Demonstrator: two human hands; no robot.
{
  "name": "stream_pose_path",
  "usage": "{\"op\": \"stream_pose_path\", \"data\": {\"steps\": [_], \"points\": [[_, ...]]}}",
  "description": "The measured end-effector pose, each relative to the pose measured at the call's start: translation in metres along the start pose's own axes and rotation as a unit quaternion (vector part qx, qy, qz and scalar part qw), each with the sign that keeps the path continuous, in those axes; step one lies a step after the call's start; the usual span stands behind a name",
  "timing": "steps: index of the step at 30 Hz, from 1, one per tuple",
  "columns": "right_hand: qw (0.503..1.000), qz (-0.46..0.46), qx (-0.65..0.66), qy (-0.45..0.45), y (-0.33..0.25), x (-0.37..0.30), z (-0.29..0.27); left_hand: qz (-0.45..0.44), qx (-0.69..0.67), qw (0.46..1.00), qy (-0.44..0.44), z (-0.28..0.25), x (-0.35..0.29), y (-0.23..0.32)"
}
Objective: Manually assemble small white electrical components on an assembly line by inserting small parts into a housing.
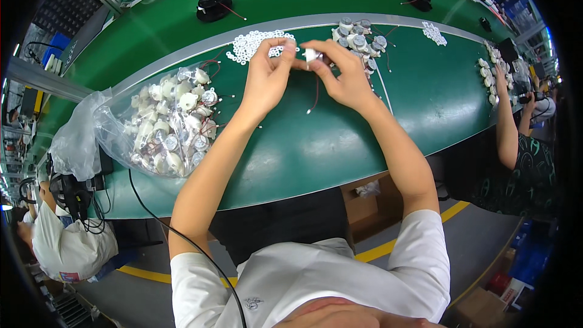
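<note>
My right hand (345, 79) grips a small white motor (312, 56) between thumb and fingers, and its thin dark red lead hangs down over the table. Close beside it, my left hand (268, 79) has thumb and index finger pinched together near the motor; whatever they hold is too small to make out. Just behind the left hand lies a spread of small white rings (246, 48). A cluster of motors (359, 42) with grey metal cans and leads sits beyond my right hand.
A clear plastic bag (109, 133) full of cream motors (187, 101) lies left on the green table (291, 146). Another group of white rings (433, 33) is farther right. Black round parts (214, 6) rest on the green conveyor behind. Co-workers sit at both sides; a black cable (182, 234) crosses my left arm.
</note>
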State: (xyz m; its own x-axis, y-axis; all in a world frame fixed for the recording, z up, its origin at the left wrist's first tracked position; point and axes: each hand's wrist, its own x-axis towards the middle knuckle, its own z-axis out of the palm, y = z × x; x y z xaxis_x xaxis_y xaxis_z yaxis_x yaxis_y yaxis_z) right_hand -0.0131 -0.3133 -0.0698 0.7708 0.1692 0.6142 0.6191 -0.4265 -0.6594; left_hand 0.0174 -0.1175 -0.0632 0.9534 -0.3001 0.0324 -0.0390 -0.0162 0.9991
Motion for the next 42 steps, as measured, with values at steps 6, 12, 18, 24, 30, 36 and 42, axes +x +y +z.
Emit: {"op": "stream_pose_path", "data": {"steps": [6,12,18,24,30,36,42], "points": [[0.976,0.105,0.183,0.055,0.007,0.007,-0.011,0.296,0.452,0.839,0.070,0.004,0.017,-0.016],[0.942,0.130,0.305,0.061,0.010,0.006,-0.013,0.305,0.502,0.808,0.036,0.006,0.022,-0.033],[0.939,0.152,0.310,0.002,0.004,0.001,-0.003,0.234,0.404,0.883,0.046,-0.008,0.005,-0.030],[0.986,0.085,0.001,-0.147,-0.019,-0.006,0.012,0.098,0.278,0.954,0.057,-0.021,-0.038,-0.011],[0.984,0.109,-0.051,-0.130,-0.013,-0.010,0.026,0.205,0.343,0.915,0.060,-0.033,-0.045,-0.028],[0.977,0.171,-0.005,-0.123,-0.006,-0.008,0.022,0.195,0.328,0.923,0.051,-0.032,-0.051,-0.021],[0.977,0.172,-0.020,-0.125,-0.007,-0.005,0.028,0.195,0.298,0.934,0.035,-0.031,-0.047,-0.030]]}}
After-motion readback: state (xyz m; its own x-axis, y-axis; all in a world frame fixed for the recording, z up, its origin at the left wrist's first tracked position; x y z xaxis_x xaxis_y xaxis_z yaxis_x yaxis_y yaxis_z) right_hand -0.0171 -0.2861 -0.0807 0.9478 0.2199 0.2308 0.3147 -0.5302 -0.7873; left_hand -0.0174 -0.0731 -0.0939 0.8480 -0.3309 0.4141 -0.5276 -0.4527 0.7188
